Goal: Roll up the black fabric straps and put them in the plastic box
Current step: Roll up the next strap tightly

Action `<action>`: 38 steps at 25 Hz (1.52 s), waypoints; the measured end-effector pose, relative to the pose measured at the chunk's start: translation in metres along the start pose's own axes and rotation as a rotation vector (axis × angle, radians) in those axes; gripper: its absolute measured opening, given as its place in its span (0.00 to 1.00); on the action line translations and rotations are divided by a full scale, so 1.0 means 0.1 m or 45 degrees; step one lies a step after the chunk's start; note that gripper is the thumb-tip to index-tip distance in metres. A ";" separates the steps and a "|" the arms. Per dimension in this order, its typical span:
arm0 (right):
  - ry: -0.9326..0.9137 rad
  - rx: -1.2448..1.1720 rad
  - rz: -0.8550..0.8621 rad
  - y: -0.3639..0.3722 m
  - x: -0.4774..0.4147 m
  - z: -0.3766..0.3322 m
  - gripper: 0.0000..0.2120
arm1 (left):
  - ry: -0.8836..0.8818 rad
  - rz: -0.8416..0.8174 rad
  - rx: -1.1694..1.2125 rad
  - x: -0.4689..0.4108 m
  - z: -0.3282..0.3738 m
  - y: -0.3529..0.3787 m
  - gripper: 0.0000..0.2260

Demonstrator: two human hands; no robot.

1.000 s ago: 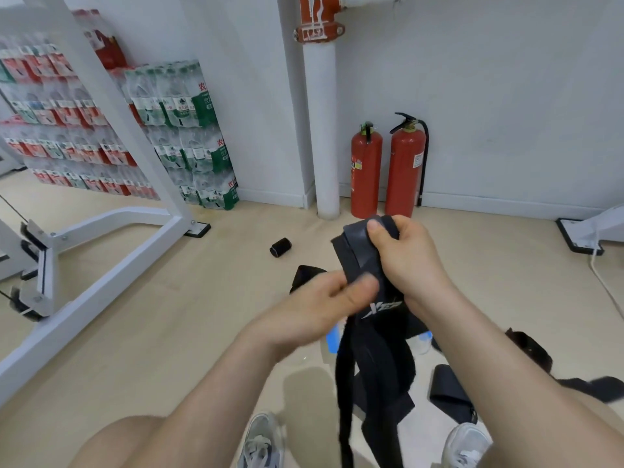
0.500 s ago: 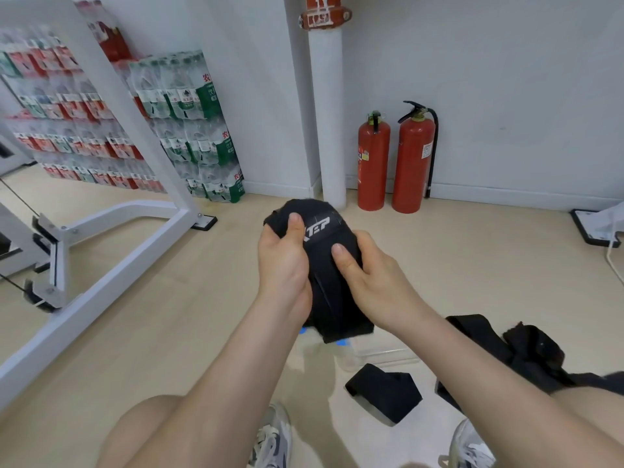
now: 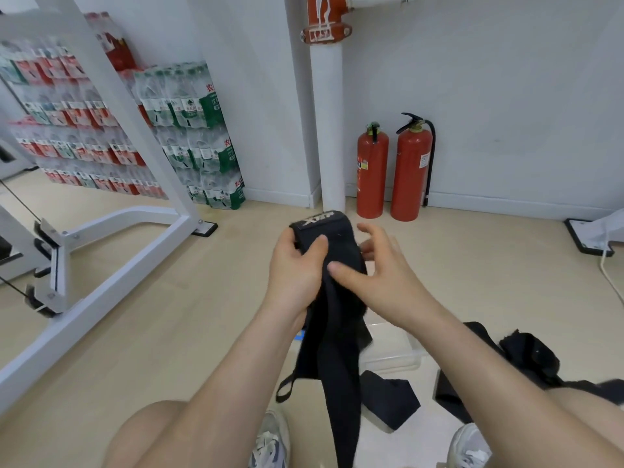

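Our left hand (image 3: 297, 265) grips the rolled top of a black strap (image 3: 337, 332), thumb laid over the front and fingers curled behind it, out of sight. Our right hand (image 3: 378, 268) is loose and spread. Its thumb tip touches the strap just below the left thumb, and its fingers stand free beside the roll. We cannot tell whether any of them touch the back.

A white logo sits on the crown of the roll, too tilted to read. The strap's tail hangs between our forearms and runs off the bottom edge, with a small loop dangling on its left side.

The clear plastic box (image 3: 391, 349) lies on the floor directly behind the strap. The strap and our right forearm hide most of it, so we cannot make out what it holds. Another strap (image 3: 388, 400) lies flat near the box. A dark heap of straps (image 3: 523, 356) sits to the right, partly covered by our arm and knee. Two fire extinguishers (image 3: 388, 173) stand against the wall.

Half a second ago both hands clasped the strap as a short bundle with the logo facing us. Now the right hand has let go its hold, the logo has turned to the top, and a long tail has dropped.
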State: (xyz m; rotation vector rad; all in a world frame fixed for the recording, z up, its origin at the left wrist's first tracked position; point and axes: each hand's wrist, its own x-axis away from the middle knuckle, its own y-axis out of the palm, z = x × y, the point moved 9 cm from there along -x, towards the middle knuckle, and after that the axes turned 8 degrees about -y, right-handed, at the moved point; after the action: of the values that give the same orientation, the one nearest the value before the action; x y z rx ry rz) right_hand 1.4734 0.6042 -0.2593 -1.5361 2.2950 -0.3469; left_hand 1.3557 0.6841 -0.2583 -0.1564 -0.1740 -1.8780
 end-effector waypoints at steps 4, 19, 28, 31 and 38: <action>-0.101 0.100 -0.262 0.26 0.08 -0.04 0.27 | -0.032 -0.139 -0.064 0.03 0.01 0.11 0.10; 0.564 -1.317 0.569 -0.22 0.03 0.50 0.14 | -0.012 -0.720 -0.792 0.30 -0.29 0.33 0.31; 0.499 -1.377 0.532 -0.40 -0.04 0.36 0.16 | 0.045 -0.446 -0.322 0.20 -0.17 0.23 0.11; 0.444 -1.026 0.494 -0.40 -0.04 0.28 0.15 | 0.042 -0.547 -0.368 0.26 -0.28 0.40 0.16; 0.536 -0.899 0.214 -0.13 0.00 0.27 0.20 | -0.183 -0.500 -0.051 0.26 -0.43 0.41 0.13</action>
State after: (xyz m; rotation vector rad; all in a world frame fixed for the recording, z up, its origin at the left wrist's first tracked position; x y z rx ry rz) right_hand 1.4960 0.5991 -0.2789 -1.6575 3.0751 0.2473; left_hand 1.3855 0.6392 -0.2935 -0.3026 -0.2815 -2.2629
